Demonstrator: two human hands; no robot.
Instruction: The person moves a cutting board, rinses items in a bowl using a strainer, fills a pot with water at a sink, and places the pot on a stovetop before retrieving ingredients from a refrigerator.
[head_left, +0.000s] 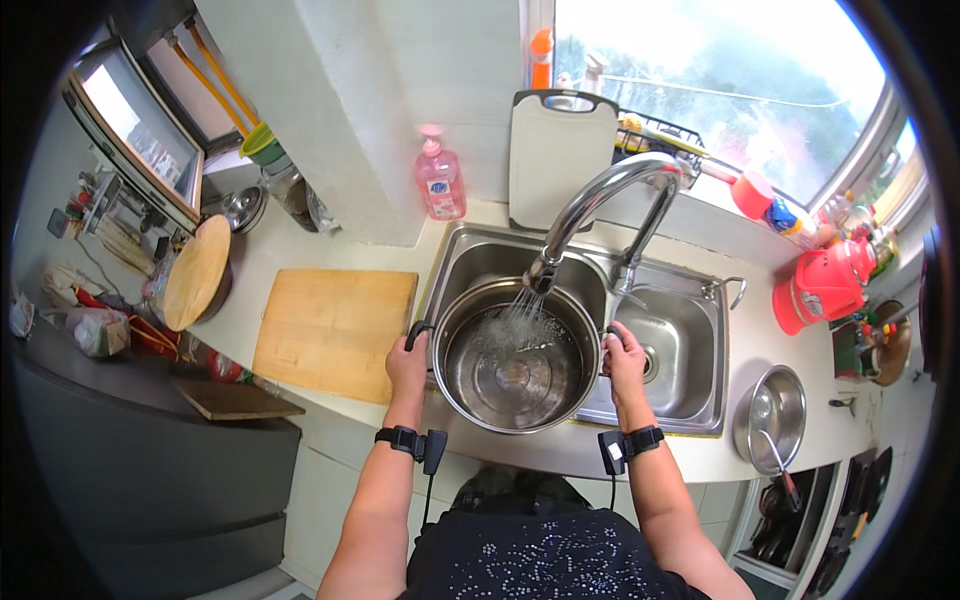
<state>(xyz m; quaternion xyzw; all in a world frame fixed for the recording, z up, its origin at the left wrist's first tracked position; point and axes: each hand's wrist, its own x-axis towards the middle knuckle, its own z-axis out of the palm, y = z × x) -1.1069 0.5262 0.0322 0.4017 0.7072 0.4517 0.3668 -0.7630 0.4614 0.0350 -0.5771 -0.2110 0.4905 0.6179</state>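
A large stainless steel pot (517, 416) with black side handles is held over the left basin and front edge of the double sink (469, 247). My left hand (407, 364) grips its left handle, and my right hand (624, 352) has hold of the right one. From the chrome faucet (592, 206) a spray of water falls into the pot, where clear water ripples and bubbles over the bottom. Whether the pot rests on the sink rim or hangs free I cannot tell.
A wooden cutting board (337, 330) lies left of the sink. Behind stand a pink soap bottle (441, 184) and an upright white cutting board (562, 161). To the right are a red thermos (821, 285) and a steel bowl (780, 412) with a utensil in it.
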